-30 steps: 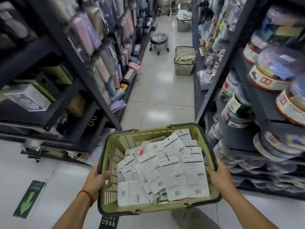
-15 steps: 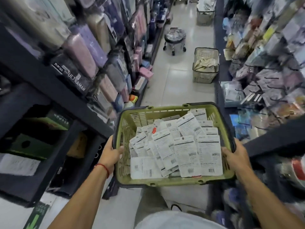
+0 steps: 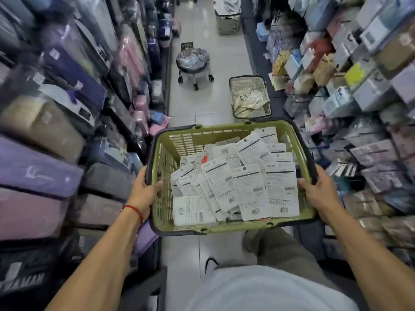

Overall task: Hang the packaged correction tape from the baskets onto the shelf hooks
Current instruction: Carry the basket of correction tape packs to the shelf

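A green plastic basket (image 3: pixel 170 144) with a dark rim is held in front of me above the aisle floor. It is full of several white packaged correction tape cards (image 3: pixel 247 185), lying back side up with barcodes showing. My left hand (image 3: pixel 146 189) grips the basket's left rim, a red cord on its wrist. My right hand (image 3: pixel 316 189) grips the right rim. Shelf hooks (image 3: pixel 343 167) loaded with hanging packets line the right-hand shelf, blurred by motion.
A beige basket (image 3: pixel 249 81) with packets stands on the floor ahead by the right shelf. A wheeled stool (image 3: pixel 194 63) sits mid-aisle behind it, and another basket (image 3: pixel 228 23) farther back. Stacked bagged goods (image 3: pixel 56 131) fill the left shelving.
I have walked forward into the aisle carrying the basket. The shelves on both sides are closer, and the floor basket and stool are nearer. Both hands keep their hold on the rim.
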Motion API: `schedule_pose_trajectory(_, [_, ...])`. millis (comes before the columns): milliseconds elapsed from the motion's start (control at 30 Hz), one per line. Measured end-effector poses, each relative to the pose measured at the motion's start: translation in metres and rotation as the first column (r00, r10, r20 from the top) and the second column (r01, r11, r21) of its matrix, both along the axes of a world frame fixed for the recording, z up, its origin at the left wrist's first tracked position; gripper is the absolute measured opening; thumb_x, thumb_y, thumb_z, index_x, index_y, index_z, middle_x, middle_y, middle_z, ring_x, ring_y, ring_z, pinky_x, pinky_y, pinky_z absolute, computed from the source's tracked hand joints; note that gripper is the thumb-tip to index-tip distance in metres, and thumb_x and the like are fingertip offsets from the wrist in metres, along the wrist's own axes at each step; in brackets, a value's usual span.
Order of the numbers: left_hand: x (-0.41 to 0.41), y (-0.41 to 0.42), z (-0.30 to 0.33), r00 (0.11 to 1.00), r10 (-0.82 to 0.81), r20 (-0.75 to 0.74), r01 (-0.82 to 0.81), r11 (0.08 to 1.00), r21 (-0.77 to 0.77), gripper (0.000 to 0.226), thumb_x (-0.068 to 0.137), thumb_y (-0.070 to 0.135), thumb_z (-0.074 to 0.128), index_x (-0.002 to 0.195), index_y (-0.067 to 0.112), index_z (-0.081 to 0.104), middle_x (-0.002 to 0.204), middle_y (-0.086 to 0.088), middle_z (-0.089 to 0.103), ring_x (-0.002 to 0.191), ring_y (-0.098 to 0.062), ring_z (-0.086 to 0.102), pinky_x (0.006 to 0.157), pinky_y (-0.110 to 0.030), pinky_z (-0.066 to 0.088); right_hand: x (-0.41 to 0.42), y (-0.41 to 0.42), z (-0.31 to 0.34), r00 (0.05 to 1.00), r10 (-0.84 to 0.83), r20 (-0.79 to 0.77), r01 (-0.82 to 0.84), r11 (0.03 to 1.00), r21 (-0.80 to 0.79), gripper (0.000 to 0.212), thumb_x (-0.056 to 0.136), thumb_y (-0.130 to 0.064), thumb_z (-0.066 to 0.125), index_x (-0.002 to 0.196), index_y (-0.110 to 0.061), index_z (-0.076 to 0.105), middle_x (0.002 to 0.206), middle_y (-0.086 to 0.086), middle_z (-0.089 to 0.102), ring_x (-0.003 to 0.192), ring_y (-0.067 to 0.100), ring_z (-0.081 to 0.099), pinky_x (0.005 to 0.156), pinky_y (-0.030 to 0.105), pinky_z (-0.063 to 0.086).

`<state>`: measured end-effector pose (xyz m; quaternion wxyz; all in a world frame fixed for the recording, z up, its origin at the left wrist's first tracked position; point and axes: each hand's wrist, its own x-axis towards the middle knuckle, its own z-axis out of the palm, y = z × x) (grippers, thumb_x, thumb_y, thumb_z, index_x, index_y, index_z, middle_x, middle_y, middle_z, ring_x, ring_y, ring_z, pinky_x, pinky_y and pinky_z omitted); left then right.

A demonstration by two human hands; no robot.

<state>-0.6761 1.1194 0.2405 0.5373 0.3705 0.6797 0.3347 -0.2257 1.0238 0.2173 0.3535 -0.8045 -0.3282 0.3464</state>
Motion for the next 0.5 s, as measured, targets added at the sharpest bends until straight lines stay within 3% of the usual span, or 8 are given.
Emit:
schedule_pose_trajectory(100, [0.015,0.083,0.004,0.997,-0.022,-0.081,0.022,1.000,0.003,0.055,0.098,-0.004,0.064,0.109,0.050,0.063,0.110,-0.010,0.075,0.094,-0.027,0.071,0.082,-0.050,0.062,0.014,0.084,-0.015,0.997,0.008,-0.073,-0.008,1.000,0.003,0.041,0.098,-0.004,0.068,0.129,-0.031,0.062,0.116,0.001,0.074,0.108,0.026,0.070,0.098,0.045,0.055])
schedule_pose_trajectory(233, [0.043,0.191,0.012,0.991,0.011,-0.133,-0.010,1.000,0.009,0.047,0.098,-0.005,0.063,0.119,0.036,0.062,0.099,-0.003,0.073,0.087,-0.022,0.070,0.068,-0.033,0.062,0.039,0.198,-0.029,0.991,0.016,-0.134,-0.017,1.000,-0.006,0.039,0.099,-0.007,0.067,0.125,-0.034,0.061,0.111,-0.003,0.074,0.102,0.025,0.072,0.091,0.041,0.058])
schedule_pose_trajectory(367, [0.068,0.301,0.029,0.992,0.042,-0.118,-0.041,0.999,0.014,0.044,0.098,-0.009,0.059,0.127,0.025,0.062,0.090,0.001,0.073,0.070,-0.009,0.071,0.057,-0.025,0.057,0.062,0.311,-0.028,0.990,0.017,-0.138,-0.023,0.999,-0.042,0.037,0.097,-0.010,0.069,0.113,-0.043,0.062,0.104,-0.001,0.074,0.103,0.033,0.072,0.094,0.051,0.058])
schedule_pose_trajectory(433, [0.074,0.355,0.034,0.993,0.054,-0.106,-0.053,0.998,0.016,0.046,0.098,-0.011,0.057,0.129,0.022,0.062,0.094,-0.002,0.072,0.066,-0.006,0.069,0.057,-0.024,0.056,0.067,0.369,-0.023,0.991,-0.004,-0.133,-0.002,0.999,-0.042,0.050,0.097,-0.009,0.069,0.101,-0.058,0.061,0.099,-0.006,0.073,0.099,0.032,0.072,0.092,0.049,0.058])
schedule_pose_trajectory(500, [0.078,0.409,0.033,0.996,0.061,-0.071,-0.059,0.998,0.021,0.052,0.095,-0.014,0.058,0.133,0.021,0.062,0.101,-0.008,0.074,0.076,-0.014,0.072,0.065,-0.033,0.061,0.070,0.421,-0.022,0.993,-0.023,-0.116,0.017,0.999,-0.045,0.059,0.097,-0.009,0.068,0.094,-0.067,0.059,0.099,-0.005,0.073,0.098,0.032,0.072,0.091,0.049,0.058])
